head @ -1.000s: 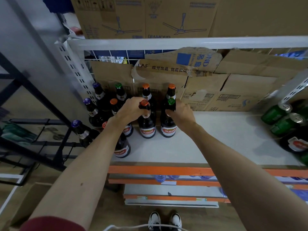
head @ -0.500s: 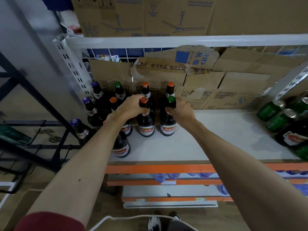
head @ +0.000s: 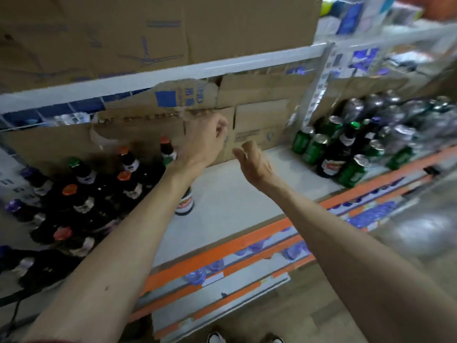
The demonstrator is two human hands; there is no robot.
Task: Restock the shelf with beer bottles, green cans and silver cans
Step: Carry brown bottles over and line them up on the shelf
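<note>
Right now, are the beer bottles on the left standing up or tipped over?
Standing up. The beer bottles show their coloured caps on top, necks pointing up, bases on the shelf. None lies flat.

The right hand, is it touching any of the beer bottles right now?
Apart. The head view shows the right hand open and empty in the air over bare shelf, with the beer bottles off to its left.

Honestly you can't read much here, it's all motion blur. Only the torn cardboard flap (head: 184,95) gives you anything: upside-down letters, roughly "IND", beside a blue square. Bottle labels (head: 184,203) are smeared.
</note>
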